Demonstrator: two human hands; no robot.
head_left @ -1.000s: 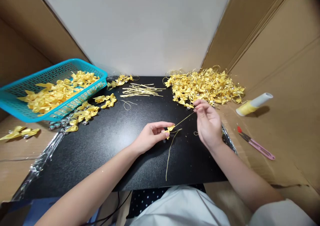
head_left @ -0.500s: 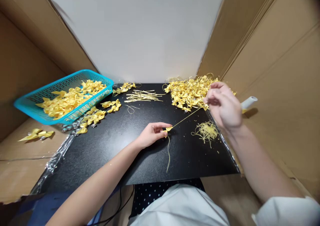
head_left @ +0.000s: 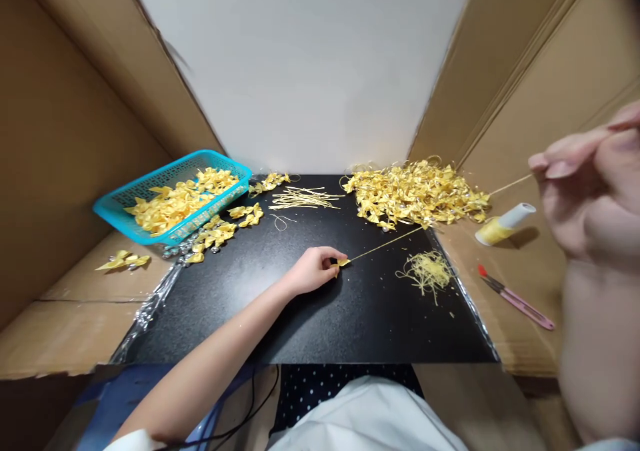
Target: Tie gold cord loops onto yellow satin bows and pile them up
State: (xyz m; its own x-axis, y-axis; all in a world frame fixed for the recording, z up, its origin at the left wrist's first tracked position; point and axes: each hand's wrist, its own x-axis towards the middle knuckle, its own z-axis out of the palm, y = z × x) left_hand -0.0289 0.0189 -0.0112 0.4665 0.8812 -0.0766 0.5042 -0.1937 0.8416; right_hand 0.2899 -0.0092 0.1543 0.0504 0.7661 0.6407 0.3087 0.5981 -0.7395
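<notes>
I've got the left hand [head_left: 315, 269] pinching a bow [head_left: 343, 262] between thumb and finger, right around the middle of the table [head_left: 360, 331]. A thread [head_left: 385, 244] runs straight from it to my right hand [head_left: 595, 188], raised past the table's right edge, fingertips gripping that thread. Basket [head_left: 120, 222] by the table's far left corner, bow pile [head_left: 420, 191] at its far right.

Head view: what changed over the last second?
The right hand moved right and up, drawing the thread out longer from the bow; the loose tail there no longer shows. The left hand still pinches the bow. The basket and bow pile stayed put.
</notes>
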